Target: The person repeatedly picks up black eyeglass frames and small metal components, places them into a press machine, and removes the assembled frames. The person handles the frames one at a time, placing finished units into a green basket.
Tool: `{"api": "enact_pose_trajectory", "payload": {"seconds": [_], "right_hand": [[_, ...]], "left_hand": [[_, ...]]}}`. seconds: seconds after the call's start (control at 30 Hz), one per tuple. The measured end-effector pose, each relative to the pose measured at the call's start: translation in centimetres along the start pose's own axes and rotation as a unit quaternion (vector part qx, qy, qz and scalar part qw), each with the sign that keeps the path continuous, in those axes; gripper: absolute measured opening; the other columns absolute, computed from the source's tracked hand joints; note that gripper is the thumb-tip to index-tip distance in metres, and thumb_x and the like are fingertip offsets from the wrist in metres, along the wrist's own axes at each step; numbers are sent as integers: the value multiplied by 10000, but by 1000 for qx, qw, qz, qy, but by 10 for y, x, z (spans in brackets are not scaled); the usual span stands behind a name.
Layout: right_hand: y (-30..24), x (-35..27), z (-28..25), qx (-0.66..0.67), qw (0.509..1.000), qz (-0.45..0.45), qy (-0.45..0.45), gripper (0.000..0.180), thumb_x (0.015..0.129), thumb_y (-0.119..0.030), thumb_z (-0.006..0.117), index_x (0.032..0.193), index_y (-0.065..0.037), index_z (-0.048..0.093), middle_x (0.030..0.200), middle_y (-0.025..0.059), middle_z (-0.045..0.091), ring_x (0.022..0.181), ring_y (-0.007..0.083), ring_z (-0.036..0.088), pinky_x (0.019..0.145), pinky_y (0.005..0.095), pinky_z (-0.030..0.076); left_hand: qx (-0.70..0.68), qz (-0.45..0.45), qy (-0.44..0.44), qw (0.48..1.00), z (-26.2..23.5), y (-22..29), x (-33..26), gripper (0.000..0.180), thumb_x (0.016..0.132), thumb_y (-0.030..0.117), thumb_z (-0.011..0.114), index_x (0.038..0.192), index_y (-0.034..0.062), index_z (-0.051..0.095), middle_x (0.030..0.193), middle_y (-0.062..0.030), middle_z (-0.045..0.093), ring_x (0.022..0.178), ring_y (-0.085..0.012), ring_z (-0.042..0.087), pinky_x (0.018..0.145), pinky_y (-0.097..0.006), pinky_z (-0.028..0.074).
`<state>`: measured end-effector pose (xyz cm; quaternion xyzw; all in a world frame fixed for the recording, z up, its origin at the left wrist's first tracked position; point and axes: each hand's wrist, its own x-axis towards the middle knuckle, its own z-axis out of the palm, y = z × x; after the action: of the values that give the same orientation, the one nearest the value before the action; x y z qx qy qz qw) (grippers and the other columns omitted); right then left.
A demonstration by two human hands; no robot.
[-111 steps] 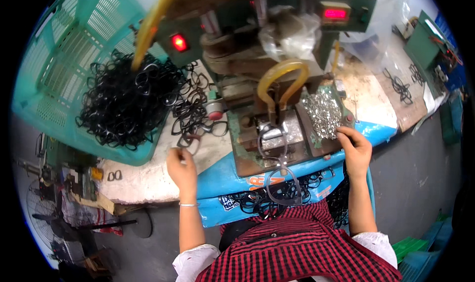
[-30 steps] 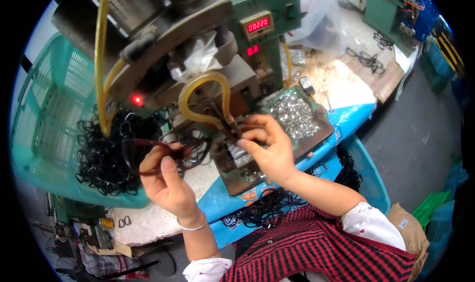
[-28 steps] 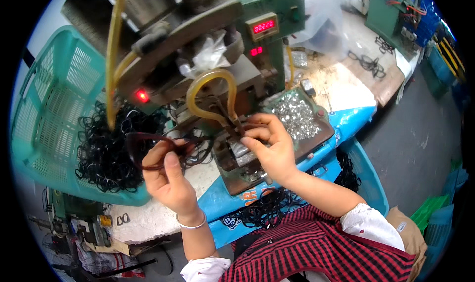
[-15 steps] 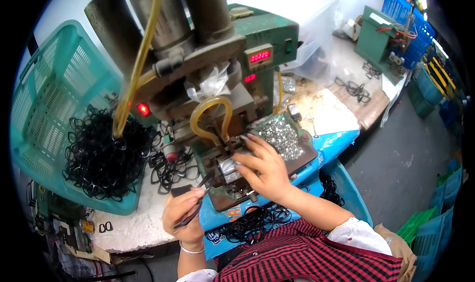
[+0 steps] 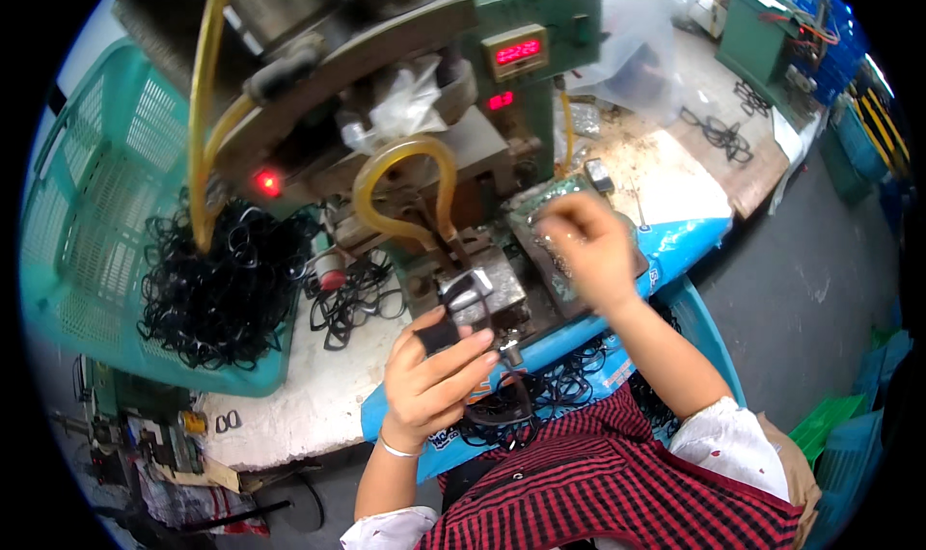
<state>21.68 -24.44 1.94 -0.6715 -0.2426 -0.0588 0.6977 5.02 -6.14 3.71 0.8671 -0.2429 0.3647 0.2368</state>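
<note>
My left hand [image 5: 429, 381] is closed on a black eyeglass frame [image 5: 502, 412] at the front of a green press. One rim of the frame is over the metal fixture block [image 5: 502, 285]; the other hangs toward my apron. My right hand [image 5: 593, 256], blurred by motion, is over the tray [image 5: 561, 296] of small shiny metal parts. Its fingers are bent together, and whatever may be between them cannot be made out. A bent yellow tube [image 5: 405, 150] comes down to the fixture.
A green basket [image 5: 96, 289] at left holds a heap of black eyeglass frames [image 5: 222, 289]. More frames [image 5: 357, 299] lie beside a red button [image 5: 332, 278]. Others are on blue plastic sheeting [image 5: 381, 410] near my lap. A second green machine [image 5: 757, 34] stands far right.
My right hand has left the fixture and moved right, over the parts tray. My left hand has moved right and up, bringing the eyeglass frame to the fixture. The view has shifted slightly.
</note>
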Motion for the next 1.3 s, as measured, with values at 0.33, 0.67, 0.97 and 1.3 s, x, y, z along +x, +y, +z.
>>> {"api": "enact_pose_trajectory", "payload": {"seconds": [0.33,0.67,0.97,1.3], "right_hand": [[82,-20,-30,171,956,88,220,151,942,3,599,1086,11,643,979,35,664,885,87,588,812,226,460],[73,-23,-29,-7,994,88,59,150,888,-3,682,1037,3,700,988,28,696,905,91,613,823,232,484],[54,-15,-14,-37,997,71,22,137,842,-3,707,978,14,708,928,33,702,884,98,622,818,235,483],[56,-27,-24,-190,980,-13,49,110,802,10,704,912,4,714,864,84,693,845,173,639,765,279,487]], "left_hand": [[-53,2,-55,997,-8,-8,7,347,703,86,715,1048,104,740,1149,-48,715,802,-234,614,985,-485,493],[273,-217,121,929,-50,-51,-61,227,820,87,671,1045,98,698,1110,-80,690,1070,-317,636,1068,-479,384],[295,-308,-193,883,-122,-156,-76,169,706,86,765,868,52,730,1232,-143,648,1070,-355,590,962,-401,483],[-161,-547,206,795,-62,-162,-143,141,863,120,689,770,16,669,949,-61,732,813,-84,594,722,-225,444]]}}
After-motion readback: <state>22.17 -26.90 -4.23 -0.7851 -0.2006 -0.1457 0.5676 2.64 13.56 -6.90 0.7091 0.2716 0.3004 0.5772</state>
